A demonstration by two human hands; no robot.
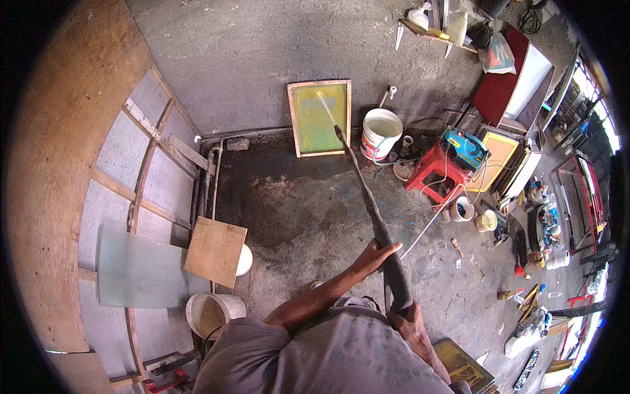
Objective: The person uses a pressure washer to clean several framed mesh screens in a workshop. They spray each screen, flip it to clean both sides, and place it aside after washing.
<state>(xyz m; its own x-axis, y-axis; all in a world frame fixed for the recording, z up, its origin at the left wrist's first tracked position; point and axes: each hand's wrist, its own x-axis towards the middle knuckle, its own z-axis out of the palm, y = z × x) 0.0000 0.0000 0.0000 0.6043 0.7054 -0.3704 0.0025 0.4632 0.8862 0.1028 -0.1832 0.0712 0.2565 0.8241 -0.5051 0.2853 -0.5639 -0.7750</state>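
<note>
the floor (289,213) is grey concrete, dark-stained ahead of the hands, paler to their right; a rough grey wall (223,59) stands beyond it, and a battened partition (147,164) closes the left side; both hands are clamped on one black wand (369,203), apart from each other, the left hand (380,255) around its shaft, the right hand (408,320) behind at the grip, its fingers partly hidden; the frame (312,131) stands well ahead of the hands, tilted against the wall, and a pale jet (323,103) from the wand's tip meets its yellow-green face; a pipe (259,133) runs along the wall's foot behind it; a white bucket (388,142) stands just right of the frame, then a red stool (426,167) bearing a blue machine (464,148); left of the hands, a board (215,248) and a pail (235,312) edge the partition; open floor stretches from the left hand forward to the frame; on the right, a thin hose (426,230) slants across, near two tubs (486,221), narrowing that side.
</note>
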